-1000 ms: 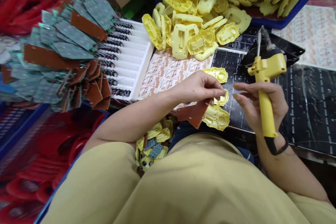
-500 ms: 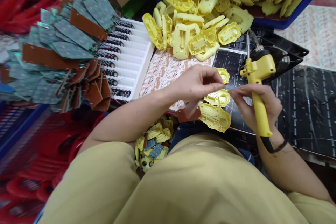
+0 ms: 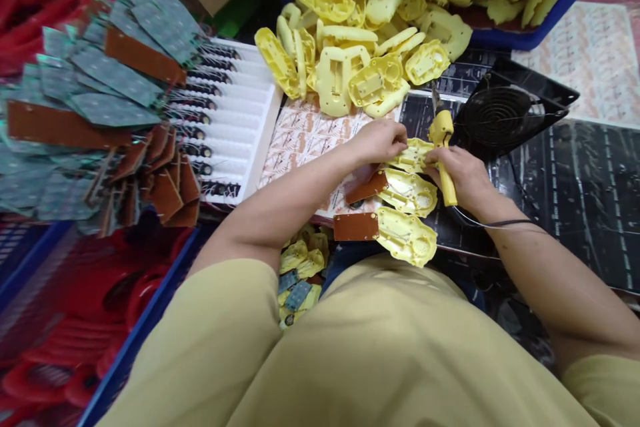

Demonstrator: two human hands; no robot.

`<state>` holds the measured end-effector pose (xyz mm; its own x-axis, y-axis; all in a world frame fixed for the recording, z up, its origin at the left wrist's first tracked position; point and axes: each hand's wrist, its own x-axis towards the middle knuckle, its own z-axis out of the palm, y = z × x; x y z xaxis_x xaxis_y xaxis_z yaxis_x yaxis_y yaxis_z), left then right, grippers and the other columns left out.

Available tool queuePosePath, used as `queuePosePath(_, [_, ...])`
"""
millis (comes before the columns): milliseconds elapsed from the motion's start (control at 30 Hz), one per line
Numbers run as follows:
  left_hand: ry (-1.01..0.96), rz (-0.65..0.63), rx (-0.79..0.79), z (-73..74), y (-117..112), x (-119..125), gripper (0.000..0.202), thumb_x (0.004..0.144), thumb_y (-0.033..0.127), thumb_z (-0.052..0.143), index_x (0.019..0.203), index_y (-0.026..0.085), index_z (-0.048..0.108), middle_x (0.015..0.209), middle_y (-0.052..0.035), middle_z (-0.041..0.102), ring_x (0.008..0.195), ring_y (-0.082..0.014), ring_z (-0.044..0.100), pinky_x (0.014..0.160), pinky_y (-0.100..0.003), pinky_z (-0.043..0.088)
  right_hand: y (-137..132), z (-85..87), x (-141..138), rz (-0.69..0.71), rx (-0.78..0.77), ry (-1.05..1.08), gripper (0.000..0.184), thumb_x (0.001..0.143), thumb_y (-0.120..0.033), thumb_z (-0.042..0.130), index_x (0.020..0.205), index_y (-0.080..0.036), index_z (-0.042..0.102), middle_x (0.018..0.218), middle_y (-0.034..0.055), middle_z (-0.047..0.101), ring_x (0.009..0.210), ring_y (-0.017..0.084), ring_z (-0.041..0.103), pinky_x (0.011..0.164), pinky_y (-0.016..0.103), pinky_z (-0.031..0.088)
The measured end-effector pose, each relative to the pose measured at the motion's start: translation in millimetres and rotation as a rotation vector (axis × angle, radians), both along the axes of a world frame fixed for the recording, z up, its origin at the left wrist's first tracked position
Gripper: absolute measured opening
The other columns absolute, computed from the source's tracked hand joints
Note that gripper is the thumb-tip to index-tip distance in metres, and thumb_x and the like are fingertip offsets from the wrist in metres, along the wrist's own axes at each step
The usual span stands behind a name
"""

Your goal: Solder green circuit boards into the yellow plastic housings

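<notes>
My right hand [image 3: 463, 173] is wrapped round the handle of a yellow soldering iron [image 3: 443, 147], its tip pointing away toward a yellow plastic shell [image 3: 413, 157] on the bench. My left hand [image 3: 380, 140] is closed, fingers pinched down on that same shell's left edge. Just under the left hand a brown circuit board [image 3: 367, 188] lies against a second yellow shell [image 3: 410, 192]. Nearer me, another brown board [image 3: 356, 227] sits beside a third yellow shell [image 3: 407, 237].
A heap of yellow shells [image 3: 350, 60] lies beyond the hands, with more in a blue bin [image 3: 525, 40]. A black fan [image 3: 497, 117] stands at the right. Stacked circuit boards [image 3: 100, 100] and a white tray [image 3: 245, 120] are on the left. Red parts fill a blue crate [image 3: 145, 320].
Both hands dropped from mid-air to the bench. The soldering iron swung from upright to low over the shell. The brown board held by the left hand now lies on the bench.
</notes>
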<state>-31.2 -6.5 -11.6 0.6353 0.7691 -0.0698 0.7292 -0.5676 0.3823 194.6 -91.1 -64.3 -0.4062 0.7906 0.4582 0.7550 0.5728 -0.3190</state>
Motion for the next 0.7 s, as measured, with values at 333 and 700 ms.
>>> queuePosePath(333, [-0.055,-0.066,0.048,-7.9,-15,6,0.026,0.098,0.021,0.061,0.115,0.017,0.082,0.12,-0.0108,0.08,0.114,-0.0281,0.074,0.103,-0.04,0.056,-79,53.0,30,-0.177,0.469,-0.007,0.066,0.111,-0.06,0.054,0.165,-0.023,0.05,0.095,0.0063,0.084,0.065,0.018,0.075,0.061,0.027,0.06])
queuePosePath(700, [-0.057,-0.027,0.007,-10.3,-16,11,0.025,0.096,0.018,0.062,0.108,0.017,0.083,0.113,-0.0093,0.083,0.112,-0.027,0.076,0.107,-0.042,0.057,-118,1.7,29,-0.455,0.144,0.56,0.04,0.09,-0.044,0.088,0.124,-0.025,0.08,0.098,0.0037,0.084,0.073,0.021,0.081,0.065,0.03,0.069])
